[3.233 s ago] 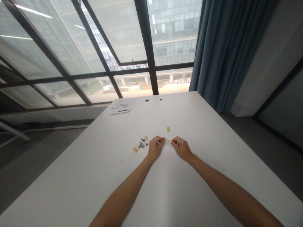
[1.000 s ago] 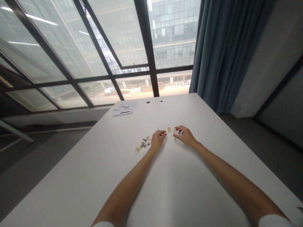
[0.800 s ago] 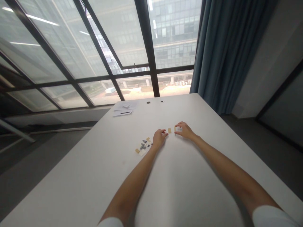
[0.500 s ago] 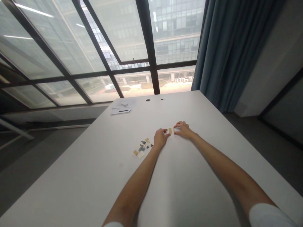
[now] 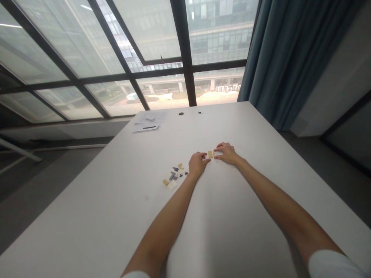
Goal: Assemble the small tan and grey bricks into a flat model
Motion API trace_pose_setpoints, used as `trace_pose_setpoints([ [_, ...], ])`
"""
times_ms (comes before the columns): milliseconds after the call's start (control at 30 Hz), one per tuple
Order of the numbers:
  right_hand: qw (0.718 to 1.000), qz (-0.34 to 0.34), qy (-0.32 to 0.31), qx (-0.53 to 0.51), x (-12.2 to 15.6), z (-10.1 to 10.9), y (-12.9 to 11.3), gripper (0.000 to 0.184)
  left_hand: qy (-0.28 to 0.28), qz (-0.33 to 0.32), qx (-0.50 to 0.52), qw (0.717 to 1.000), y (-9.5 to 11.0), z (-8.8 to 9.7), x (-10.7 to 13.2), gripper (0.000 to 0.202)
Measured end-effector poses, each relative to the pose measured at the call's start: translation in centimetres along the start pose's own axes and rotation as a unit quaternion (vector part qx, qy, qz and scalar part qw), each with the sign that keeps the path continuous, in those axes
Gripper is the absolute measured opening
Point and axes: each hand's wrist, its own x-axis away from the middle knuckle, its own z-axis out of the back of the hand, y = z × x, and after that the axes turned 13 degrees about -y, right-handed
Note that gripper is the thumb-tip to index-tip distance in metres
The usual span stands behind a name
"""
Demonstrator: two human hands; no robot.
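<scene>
Now, left hand (image 5: 197, 163): thumb and fingers parted beside tan plate (image 5: 210, 154), contact unclear.
Right hand (image 5: 228, 154): pinches narrow tan strip (image 5: 213, 154).
Tan plate: on table (image 5: 246, 216), between both hands.
Grey pieces (image 5: 173, 176): left of left hand.

Wide tabletop (image 5: 261, 144) opens right of the right hand (image 5: 227, 153), but small loose pieces (image 5: 173, 176) crowd the left hand (image 5: 197, 163)!

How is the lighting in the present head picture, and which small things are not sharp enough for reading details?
Head view: bright daylight washes out the ground outside; head view: light streaks show on the upper-left panes; head view: the white table carries soft shading; head view: the tan plate and grey parts look slightly soft, fine detail lost.
</scene>
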Motion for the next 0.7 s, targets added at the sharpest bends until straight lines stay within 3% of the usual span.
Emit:
trace_pose_setpoints([
  [700, 1.0, 0.019, -0.011, -0.001, 0.13, 0.09, -0.24, 0.037, -0.022, 0.015, -0.027, 0.999, 0.47, 0.18, 0.09, 0.027],
])
